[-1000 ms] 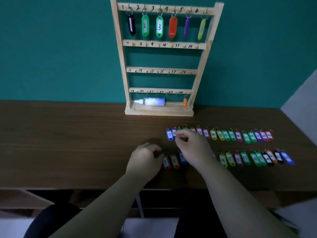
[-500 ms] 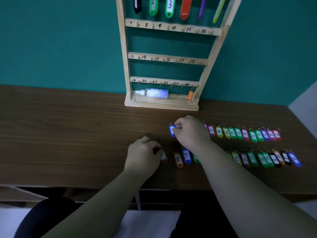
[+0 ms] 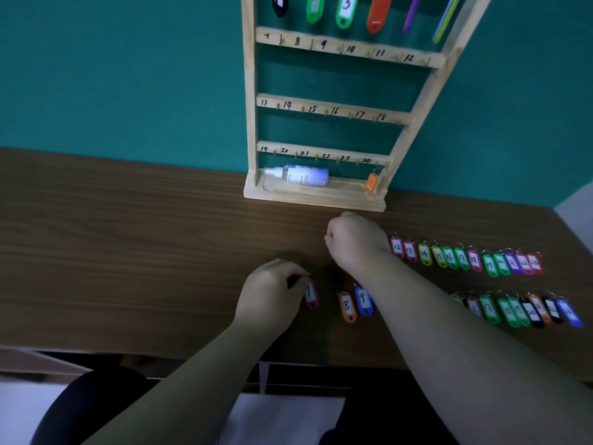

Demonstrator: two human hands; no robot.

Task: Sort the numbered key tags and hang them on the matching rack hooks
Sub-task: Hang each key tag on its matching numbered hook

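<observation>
Now, the pink tag (image 3: pixel 310 296) marked 7 lies on the wood-grain table (image 3: pixel 128 252) well in front of the rack (image 3: pixel 250 123), its long axis running toward the rack, ring end nearest it. Pinching that metal ring is the left hand (image 3: pixel 272 293), fingers curled. Just before the rack's base, the right hand (image 3: pixel 356 240) is balled up; whatever it grips is hidden. Glossy oval plastic, paper labels: orange 8 (image 3: pixel 347 306) and blue 9 (image 3: pixel 363 300) point likewise.

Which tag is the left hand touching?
The pink tag marked 7, at the near row's left end: the left hand pinches its ring. Orange 8 and blue 9 lie apart.
</observation>
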